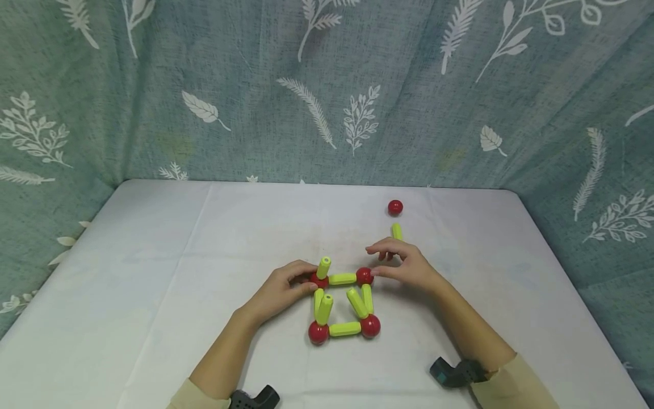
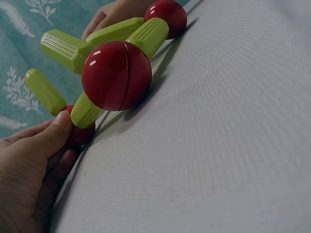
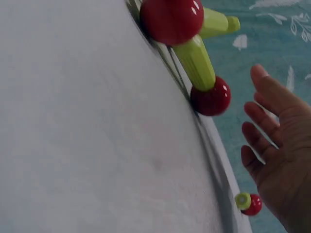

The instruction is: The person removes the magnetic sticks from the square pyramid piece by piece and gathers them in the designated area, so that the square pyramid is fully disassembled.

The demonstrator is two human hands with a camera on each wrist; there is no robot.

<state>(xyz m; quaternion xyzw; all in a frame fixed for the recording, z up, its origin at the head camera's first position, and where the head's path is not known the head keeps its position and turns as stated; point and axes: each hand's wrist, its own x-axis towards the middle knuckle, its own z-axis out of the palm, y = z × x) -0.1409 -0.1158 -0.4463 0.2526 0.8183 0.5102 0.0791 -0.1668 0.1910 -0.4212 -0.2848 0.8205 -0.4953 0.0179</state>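
A square frame of red balls and lime-green rods lies on the table, with a ball at each corner. My left hand [image 1: 281,289] holds the back left ball [image 1: 319,281] between thumb and fingers; a short rod [image 1: 324,267] rises from it. My right hand [image 1: 409,265] hovers by the back right ball [image 1: 364,276], its fingers relaxed and nothing in them. In the right wrist view a gap shows between this hand and the ball [image 3: 214,97]. Rods also stick up from the front left ball [image 1: 319,334] and, leaning left, from the front right ball [image 1: 370,326].
Beyond my right hand lies a loose green rod [image 1: 397,231], partly hidden by the hand. A loose red ball [image 1: 395,207] sits farther back on the white-covered table [image 1: 153,272]. A leaf-patterned curtain [image 1: 245,113] hangs behind the table and along its sides.
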